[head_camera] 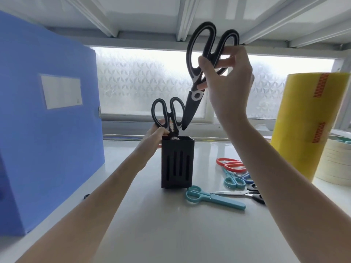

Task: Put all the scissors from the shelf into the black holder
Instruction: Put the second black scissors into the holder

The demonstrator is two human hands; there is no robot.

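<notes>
**Hands at the black holder, scissors held above it**

The right hand (226, 80) is closed around the handles of large black scissors (197, 73), held tilted, tip down, just above the black holder (177, 162). The left hand (154, 137) grips the holder's far-left rim beside a second black pair (169, 118) already standing inside. On the shelf (171, 224) to the right, teal scissors (212, 197), red scissors (230, 165) and further pairs are seen, near yellow tape rolls (303, 120). A blue file box (47, 114) stands left.

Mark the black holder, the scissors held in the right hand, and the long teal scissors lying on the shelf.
black holder (177, 164): head view, slotted front wall.
scissors in the right hand (191, 109): head view, black blade below the pivot.
long teal scissors (226, 201): head view, teal blade cover.
</notes>
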